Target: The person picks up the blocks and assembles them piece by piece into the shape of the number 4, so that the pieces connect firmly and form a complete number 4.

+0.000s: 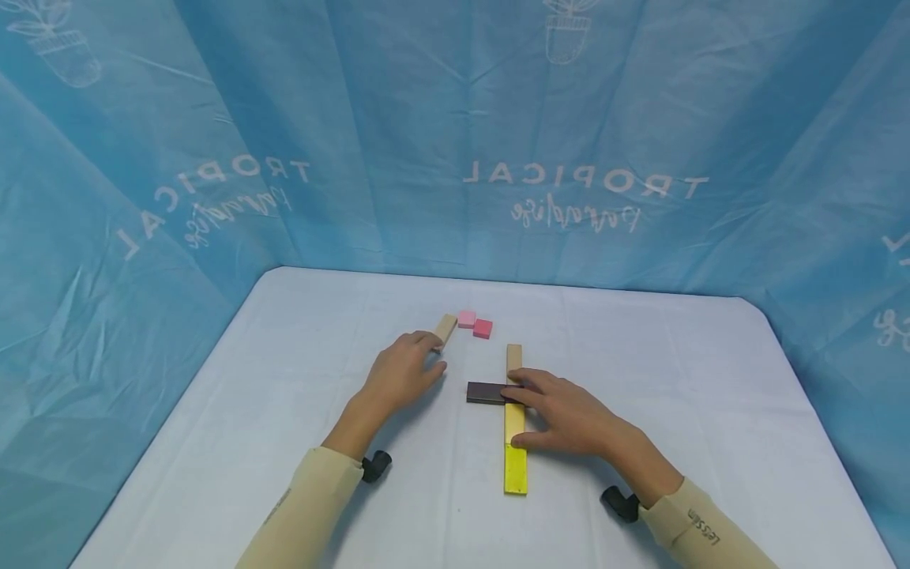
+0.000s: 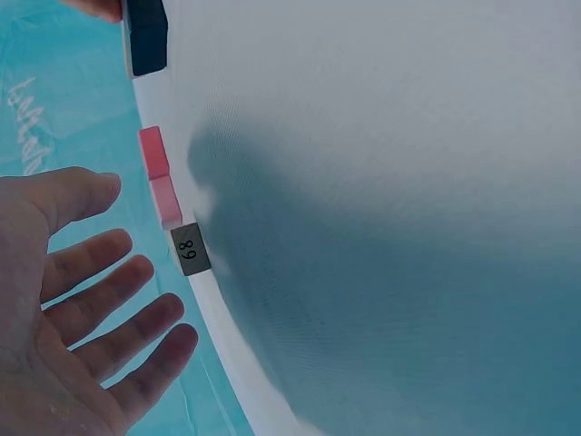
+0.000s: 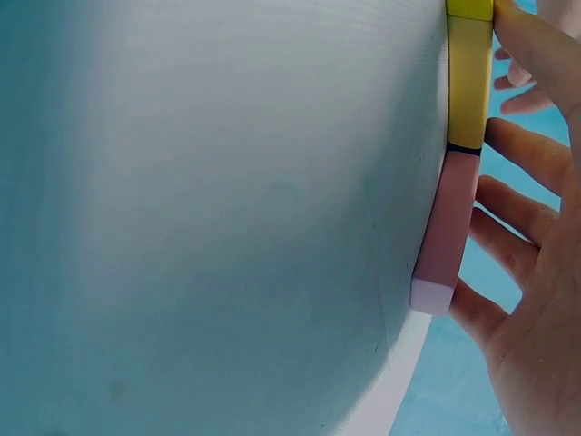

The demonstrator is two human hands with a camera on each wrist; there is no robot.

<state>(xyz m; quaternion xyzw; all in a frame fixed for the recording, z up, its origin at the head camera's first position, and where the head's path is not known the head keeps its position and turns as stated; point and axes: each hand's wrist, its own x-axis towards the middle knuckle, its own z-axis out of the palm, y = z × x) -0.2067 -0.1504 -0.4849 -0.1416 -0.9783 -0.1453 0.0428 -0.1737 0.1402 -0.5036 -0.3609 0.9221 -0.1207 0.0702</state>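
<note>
In the head view my left hand (image 1: 404, 370) reaches over a tan block (image 1: 448, 325), fingertips close to its near end; contact is unclear. The left wrist view shows that hand (image 2: 100, 300) with spread fingers holding nothing, beside a block end (image 2: 191, 248) bearing digits. My right hand (image 1: 569, 411) rests its fingers on a dark brown block (image 1: 486, 393), partly covering it. Its thumb touches where a pale yellow block (image 1: 515, 424) meets a bright yellow block (image 1: 516, 472). Beyond the dark one is another tan block (image 1: 514, 357). A mauve block (image 3: 447, 222) shows by the right fingers.
A light pink block (image 1: 466, 318) and a red-pink block (image 1: 483, 329) lie next to the far tan block. Everything rests on a white-covered table (image 1: 675, 379). Blue printed curtains (image 1: 426, 118) border its back and sides.
</note>
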